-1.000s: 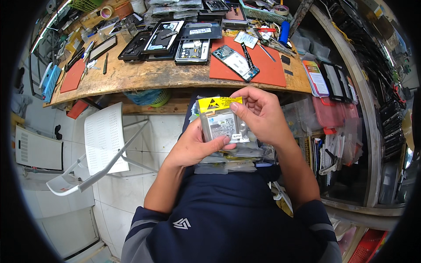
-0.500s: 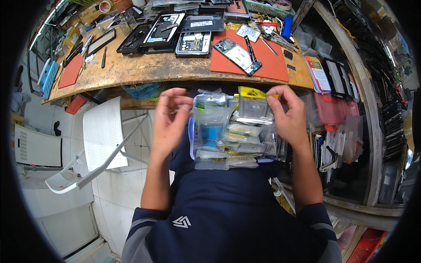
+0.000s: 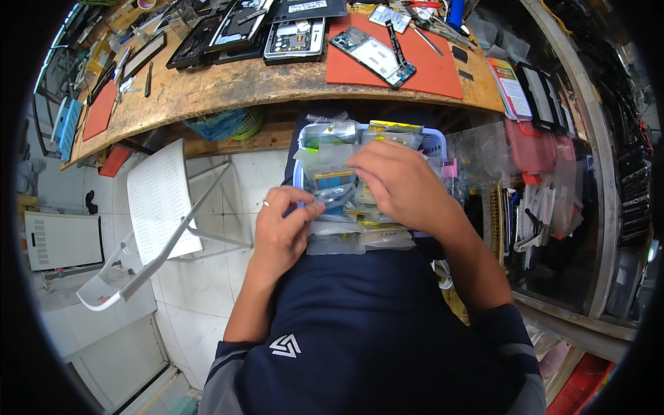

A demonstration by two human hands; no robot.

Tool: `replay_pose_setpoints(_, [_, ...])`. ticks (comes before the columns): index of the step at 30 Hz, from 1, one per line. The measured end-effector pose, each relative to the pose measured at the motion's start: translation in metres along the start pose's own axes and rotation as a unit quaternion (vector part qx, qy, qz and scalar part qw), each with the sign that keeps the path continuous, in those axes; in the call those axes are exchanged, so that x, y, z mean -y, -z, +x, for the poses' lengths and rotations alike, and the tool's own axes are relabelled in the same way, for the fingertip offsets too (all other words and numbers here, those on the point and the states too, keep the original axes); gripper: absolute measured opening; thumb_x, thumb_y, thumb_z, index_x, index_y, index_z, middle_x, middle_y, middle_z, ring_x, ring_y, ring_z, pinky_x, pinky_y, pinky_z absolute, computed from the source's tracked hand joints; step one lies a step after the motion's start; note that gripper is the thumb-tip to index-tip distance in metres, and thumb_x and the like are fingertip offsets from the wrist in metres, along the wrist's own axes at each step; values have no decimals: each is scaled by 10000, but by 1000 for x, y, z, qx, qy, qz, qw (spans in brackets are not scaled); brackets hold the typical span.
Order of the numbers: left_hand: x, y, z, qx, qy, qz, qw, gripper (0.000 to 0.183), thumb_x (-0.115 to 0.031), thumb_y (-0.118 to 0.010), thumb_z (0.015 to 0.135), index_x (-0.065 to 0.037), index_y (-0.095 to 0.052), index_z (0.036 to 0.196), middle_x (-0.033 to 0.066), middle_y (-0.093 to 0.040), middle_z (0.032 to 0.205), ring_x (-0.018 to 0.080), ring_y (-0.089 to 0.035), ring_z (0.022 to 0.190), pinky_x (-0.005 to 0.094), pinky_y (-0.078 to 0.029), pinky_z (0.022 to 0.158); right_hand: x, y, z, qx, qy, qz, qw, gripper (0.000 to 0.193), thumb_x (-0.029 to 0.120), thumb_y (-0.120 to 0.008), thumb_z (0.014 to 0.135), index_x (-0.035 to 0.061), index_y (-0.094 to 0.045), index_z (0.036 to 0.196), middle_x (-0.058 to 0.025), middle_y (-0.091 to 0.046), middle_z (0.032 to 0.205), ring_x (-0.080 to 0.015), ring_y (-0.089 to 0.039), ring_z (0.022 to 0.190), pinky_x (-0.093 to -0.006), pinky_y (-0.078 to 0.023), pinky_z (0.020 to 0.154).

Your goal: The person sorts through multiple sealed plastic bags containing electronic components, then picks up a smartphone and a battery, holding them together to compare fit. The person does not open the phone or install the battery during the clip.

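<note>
Seated below a wooden workbench [image 3: 228, 83], with a blue basket [image 3: 437, 146] of clear plastic packets [image 3: 332, 155] on the lap; left hand [image 3: 280, 232] pinching the edge of one packet between thumb and fingers; right hand [image 3: 401, 183] spread flat over the stack, fingers pressing down, whether gripping anything impossible to tell; white folding chair [image 3: 159, 207] just left.

Bagged parts [image 3: 339, 155] in basket [image 3: 434, 144] on lap, workbench [image 3: 228, 86] behind, chair [image 3: 162, 207] left

Two hands [image 3: 283, 228] [image 3: 398, 183], one basket [image 3: 434, 143], one white chair [image 3: 158, 200], one orange mat [image 3: 429, 69].
</note>
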State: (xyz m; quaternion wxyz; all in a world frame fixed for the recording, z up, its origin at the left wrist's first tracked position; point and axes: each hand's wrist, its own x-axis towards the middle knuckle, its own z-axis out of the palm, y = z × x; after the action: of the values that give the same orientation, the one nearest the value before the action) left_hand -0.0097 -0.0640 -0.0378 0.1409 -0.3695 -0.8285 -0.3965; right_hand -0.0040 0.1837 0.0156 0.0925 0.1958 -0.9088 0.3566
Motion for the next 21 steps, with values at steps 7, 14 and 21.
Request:
replay_pose_setpoints(7, [-7,8,-26,54,-23,-85,995,276,99,-680,681,-23,-687,929,106,-698,1079,316,-687,1016,391,-561,877,-4,-19,5,13,-77,-42,996,165,55,-701,877,23,-646,1030,-147,-610,988,-387,-625,956,-471,-495,823])
replay_pose_setpoints(14, [-2,17,-19,33,100,-234,966,114,42,-677,858,6,-653,964,133,-697,1012,280,-710,886,355,-559,791,8,-19,-11,6,66,-64,996,143,51,-722,848,41,-627,955,-117,-602,909,-334,-618,868,-452,-488,754])
replay_pose_setpoints(21, [-17,3,-4,3,88,-103,991,470,-120,-794,835,-4,-589,1242,187,-692,1127,270,-727,903,355,-583,791,60,-48,-38,-83,63,106,989,153,57,-697,892,11,-635,1025,-161,-671,1003,-353,-666,893,-421,-529,786])
